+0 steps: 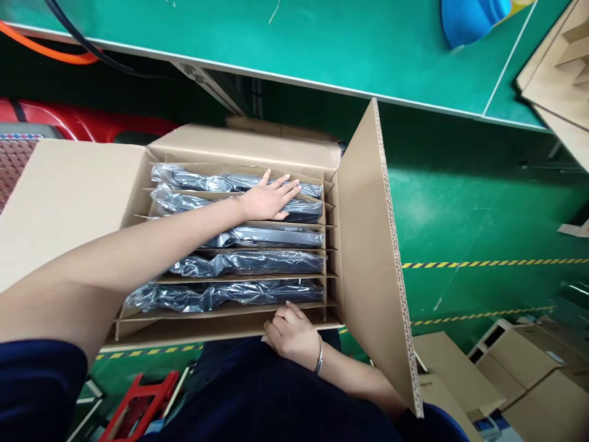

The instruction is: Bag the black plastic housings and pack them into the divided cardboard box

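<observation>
An open cardboard box [363, 245] stands in front of me. Inside, cardboard dividers separate several dark, flat items in clear plastic bags [271, 262], set on edge in rows. My left hand [272, 195] reaches across the box and lies with spread fingers on top of the two farthest bagged items. My left forearm covers part of the rows at the left. At the near wall of the box, my right hand [291, 331] has its fingers curled over the rim. A metal bracelet [319, 355] circles the right wrist.
A green-topped workbench [322, 49] runs along the back, with a blue object [473, 21] on it. Red plastic seating [92, 126] is at the left. More cardboard boxes [519, 362] stand at the lower right. Yellow-black tape [497, 263] marks the green floor.
</observation>
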Demonstrator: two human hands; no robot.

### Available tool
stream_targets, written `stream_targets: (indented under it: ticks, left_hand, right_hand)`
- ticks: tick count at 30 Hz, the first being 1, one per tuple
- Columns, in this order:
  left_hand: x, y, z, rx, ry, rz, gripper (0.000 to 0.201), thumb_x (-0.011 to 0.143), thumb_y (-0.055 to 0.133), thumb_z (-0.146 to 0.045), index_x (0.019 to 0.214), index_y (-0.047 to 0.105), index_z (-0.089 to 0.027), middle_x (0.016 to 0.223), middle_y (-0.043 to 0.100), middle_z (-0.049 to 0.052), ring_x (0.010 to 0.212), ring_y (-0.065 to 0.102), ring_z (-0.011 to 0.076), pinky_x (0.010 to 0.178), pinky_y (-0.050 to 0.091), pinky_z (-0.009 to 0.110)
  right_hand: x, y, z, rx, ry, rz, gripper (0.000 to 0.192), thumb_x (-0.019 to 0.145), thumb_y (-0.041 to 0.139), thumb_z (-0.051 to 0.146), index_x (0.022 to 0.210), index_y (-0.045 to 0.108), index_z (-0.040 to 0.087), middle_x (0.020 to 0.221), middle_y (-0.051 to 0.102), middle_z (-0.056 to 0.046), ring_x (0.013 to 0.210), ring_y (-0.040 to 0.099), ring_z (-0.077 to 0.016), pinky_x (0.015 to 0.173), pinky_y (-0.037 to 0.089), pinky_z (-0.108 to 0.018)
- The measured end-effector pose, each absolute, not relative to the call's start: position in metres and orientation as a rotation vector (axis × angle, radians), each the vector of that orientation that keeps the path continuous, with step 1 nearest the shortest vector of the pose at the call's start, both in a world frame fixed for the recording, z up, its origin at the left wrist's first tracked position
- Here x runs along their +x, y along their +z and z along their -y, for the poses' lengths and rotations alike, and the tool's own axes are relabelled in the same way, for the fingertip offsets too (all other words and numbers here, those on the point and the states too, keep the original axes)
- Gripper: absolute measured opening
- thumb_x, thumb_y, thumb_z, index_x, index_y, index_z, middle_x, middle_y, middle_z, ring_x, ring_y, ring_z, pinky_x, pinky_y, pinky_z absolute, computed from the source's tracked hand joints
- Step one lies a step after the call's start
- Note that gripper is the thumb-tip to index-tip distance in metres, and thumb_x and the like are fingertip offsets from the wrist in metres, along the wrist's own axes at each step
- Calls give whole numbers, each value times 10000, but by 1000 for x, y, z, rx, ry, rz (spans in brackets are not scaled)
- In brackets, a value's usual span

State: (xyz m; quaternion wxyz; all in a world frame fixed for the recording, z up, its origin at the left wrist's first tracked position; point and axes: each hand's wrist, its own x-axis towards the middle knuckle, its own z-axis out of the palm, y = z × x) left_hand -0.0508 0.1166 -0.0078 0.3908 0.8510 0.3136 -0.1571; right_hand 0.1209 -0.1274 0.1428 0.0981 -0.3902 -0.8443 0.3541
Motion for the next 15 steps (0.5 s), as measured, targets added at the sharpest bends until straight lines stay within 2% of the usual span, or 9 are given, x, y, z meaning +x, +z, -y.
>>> stream_targets:
  ticks: [8, 12, 15]
  left_hand:
    - [-52, -5, -121, 2154, -365, -809, 747, 986, 458, -417, 1627, 198, -135, 1673, 240, 180, 1546, 210, 360, 1232, -21, 615]
    - [-62, 12, -114, 2098, -262, -771, 778, 979, 465, -515, 1635, 171, -218, 1694, 203, 127, 1550, 208, 344, 1243, -5, 588]
    - [-67, 23, -100, 2099, -249, -645, 847, 895, 591, -581, 1613, 255, -283, 1689, 231, 105, 1544, 216, 371, 1241, 9, 594]
  right_hand:
    - [123, 146, 125, -1115, 1172, 2559, 305, 1022, 535, 434, 901, 639, 174, 723, 578, -14, 901, 594, -185, 1118, 404, -374]
    - [124, 147, 123, -1104, 1199, 2582, 299, 1017, 546, 431, 929, 651, 166, 735, 593, -25, 914, 593, -193, 1117, 409, -380]
    - [125, 148, 121, -1097, 1221, 2595, 292, 1016, 547, 431, 960, 662, 168, 749, 608, -30, 922, 587, -194, 1112, 417, -382]
